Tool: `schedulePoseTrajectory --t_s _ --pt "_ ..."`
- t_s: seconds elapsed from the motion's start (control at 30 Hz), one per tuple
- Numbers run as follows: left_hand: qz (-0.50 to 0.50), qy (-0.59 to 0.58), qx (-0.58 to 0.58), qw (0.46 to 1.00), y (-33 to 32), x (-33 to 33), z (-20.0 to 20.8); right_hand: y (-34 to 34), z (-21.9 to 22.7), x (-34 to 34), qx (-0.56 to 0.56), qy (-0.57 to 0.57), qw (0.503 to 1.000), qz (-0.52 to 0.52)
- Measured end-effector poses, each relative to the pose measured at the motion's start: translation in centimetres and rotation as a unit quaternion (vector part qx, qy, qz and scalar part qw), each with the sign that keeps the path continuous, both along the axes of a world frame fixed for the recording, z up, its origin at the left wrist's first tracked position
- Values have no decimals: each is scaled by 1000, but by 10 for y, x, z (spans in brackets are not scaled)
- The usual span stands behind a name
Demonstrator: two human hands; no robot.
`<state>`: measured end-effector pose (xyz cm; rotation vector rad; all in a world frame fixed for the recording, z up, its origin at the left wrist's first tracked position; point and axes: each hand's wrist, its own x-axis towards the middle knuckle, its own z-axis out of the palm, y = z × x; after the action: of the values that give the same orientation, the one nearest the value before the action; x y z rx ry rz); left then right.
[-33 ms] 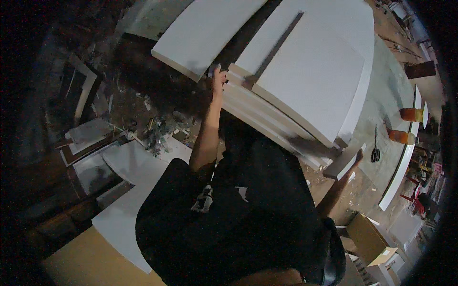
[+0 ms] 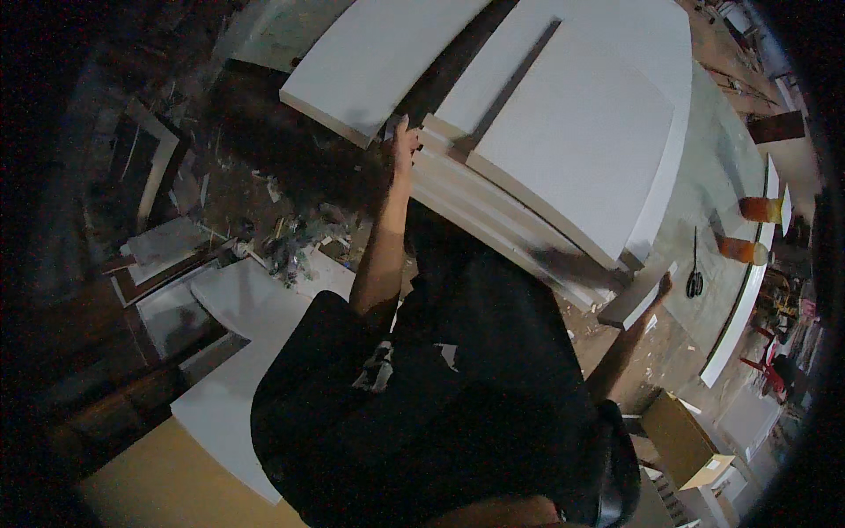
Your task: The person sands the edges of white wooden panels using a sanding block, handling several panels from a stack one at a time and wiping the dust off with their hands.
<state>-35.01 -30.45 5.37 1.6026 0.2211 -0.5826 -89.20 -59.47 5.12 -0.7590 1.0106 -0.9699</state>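
A stack of thick white panels (image 2: 572, 132) with pale edges spreads in front of me. At the stack's near left corner, my left hand (image 2: 405, 145) closes round the end of a lower white panel (image 2: 480, 198), thumb up; part of the fingers is hidden. To the right, my right hand (image 2: 664, 286) grips the outer end of a short white board (image 2: 629, 299) beside the stack's near right corner. Most of that hand's fingers are hidden behind the board. A separate white panel (image 2: 378, 62) lies to the left of the stack, across a dark gap.
Black-handled scissors (image 2: 694, 273) lie on the greenish tabletop (image 2: 713, 167) at right, near two orange-brown containers (image 2: 748, 229). A cardboard box (image 2: 682, 436) stands lower right. Scraps and debris (image 2: 295, 246) litter the floor at left, beside more white boards (image 2: 233, 387).
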Motion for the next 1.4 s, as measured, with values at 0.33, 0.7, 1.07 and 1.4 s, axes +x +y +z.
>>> schedulePoseTrajectory --t_s 0.33,0.7,1.07,1.4 --pt "-95 -50 -14 994 -8 4 2 55 68 44 8 -65 992 108" --pt "-179 -52 9 982 9 0 47 28 63 34 57 -42 997 7" --pt "-378 -201 95 898 -4 23 31 43 49 34 100 -47 994 -5" --pt "-368 -217 78 901 15 39 13 54 44 38 41 8 999 20"
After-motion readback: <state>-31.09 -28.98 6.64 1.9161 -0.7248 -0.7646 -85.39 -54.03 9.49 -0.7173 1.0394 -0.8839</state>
